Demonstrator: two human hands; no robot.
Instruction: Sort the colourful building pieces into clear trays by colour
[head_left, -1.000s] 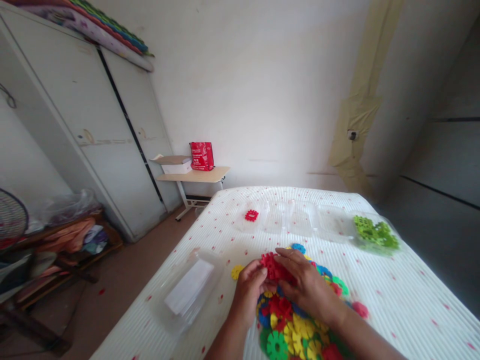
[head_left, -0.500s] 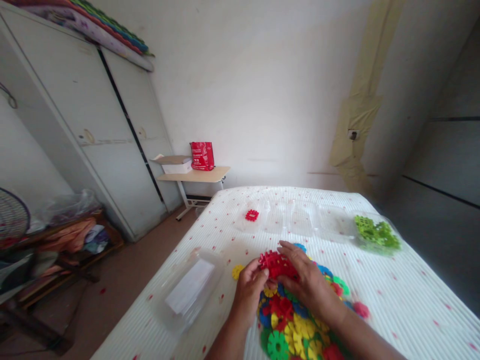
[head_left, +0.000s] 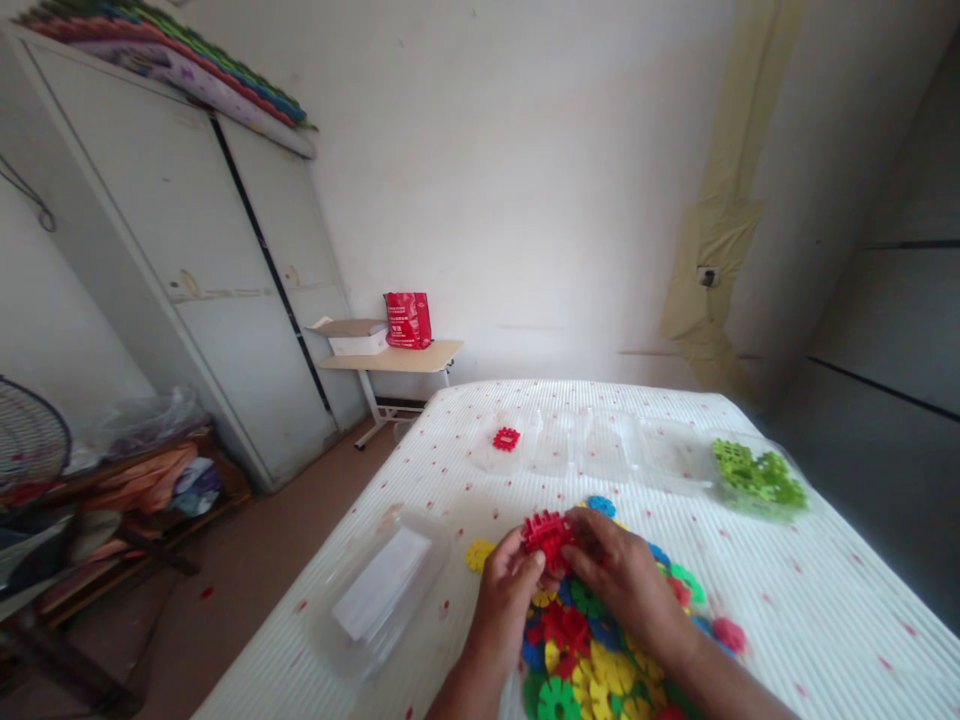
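Observation:
Both of my hands grip a cluster of red notched plastic building pieces point(head_left: 547, 535). My left hand point(head_left: 506, 590) pinches its left side between thumb and fingers. On the right side my right hand point(head_left: 622, 570) is closed over it, hiding part of the red pieces. Directly beneath lies a pile of notched plastic discs point(head_left: 607, 670) in yellow, green, blue and red. A lone yellow disc point(head_left: 478, 555) rests just left of my left hand. How the red pieces join is hard to make out.
Behind the pile, a clear plastic tray point(head_left: 559, 445) holds a red square piece point(head_left: 506, 439) on its left. Green pieces point(head_left: 757, 478) fill a clear container at the right. A clear box with white paper point(head_left: 382, 582) lies left. A red bag point(head_left: 408, 320) stands on a side table.
My right hand's fingers, raised over the red pieces before, have closed in around their right side. The view has tilted slightly upward.

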